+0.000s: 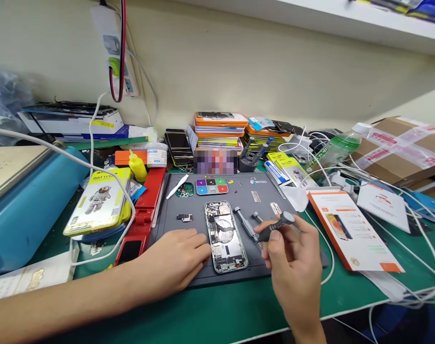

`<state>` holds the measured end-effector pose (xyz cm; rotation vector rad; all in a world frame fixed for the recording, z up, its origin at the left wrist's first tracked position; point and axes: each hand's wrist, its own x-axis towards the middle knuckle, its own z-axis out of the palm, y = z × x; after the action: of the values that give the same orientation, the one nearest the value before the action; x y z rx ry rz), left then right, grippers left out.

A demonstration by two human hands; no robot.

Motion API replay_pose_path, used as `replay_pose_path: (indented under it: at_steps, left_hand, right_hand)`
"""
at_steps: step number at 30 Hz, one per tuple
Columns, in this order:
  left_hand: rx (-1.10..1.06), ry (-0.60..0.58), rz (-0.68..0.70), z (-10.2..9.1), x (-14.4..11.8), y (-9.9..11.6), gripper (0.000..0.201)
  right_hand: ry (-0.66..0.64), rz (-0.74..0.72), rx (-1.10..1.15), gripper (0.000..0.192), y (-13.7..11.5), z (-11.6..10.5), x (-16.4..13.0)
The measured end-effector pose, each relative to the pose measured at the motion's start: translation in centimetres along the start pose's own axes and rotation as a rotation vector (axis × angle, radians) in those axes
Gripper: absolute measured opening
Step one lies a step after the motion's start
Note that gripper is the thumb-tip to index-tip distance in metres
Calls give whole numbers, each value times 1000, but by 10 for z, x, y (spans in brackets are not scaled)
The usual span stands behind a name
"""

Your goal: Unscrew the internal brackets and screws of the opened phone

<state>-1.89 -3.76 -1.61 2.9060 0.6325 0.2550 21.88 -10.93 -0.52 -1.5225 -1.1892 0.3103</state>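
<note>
With my right grip point(292, 260) clamped on a screwdriver point(269, 232), I judge this screw work, next needing steady aim at the opened phone point(227, 239) leftward; my left grip point(183, 253) I can't tell

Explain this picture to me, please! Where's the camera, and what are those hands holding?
There's no machine here, just one person's two bare hands. The only picture comes from a camera worn on their head, looking forward and down. On the green table lies a dark mat, and on that an opened phone with its insides showing. The left hand rests beside the phone. The right hand holds what looks like a screwdriver. Another metal tool lies nearby.
</note>
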Motion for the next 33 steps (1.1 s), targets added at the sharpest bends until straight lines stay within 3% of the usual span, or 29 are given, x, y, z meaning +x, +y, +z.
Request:
replay_pose_path:
  at_steps: [5, 16, 33]
  left_hand:
    - [-2, -1, 8, -1, 0, 0, 15]
    - [9, 54, 33, -1, 0, -1, 17]
    - [13, 106, 72, -2, -1, -2, 18]
  right_hand:
    - [81, -99, 60, 41, 9, 13, -11]
    - [-49, -344, -130, 64, 21, 13, -25]
    - [-75, -238, -115, 60, 18, 16, -22]
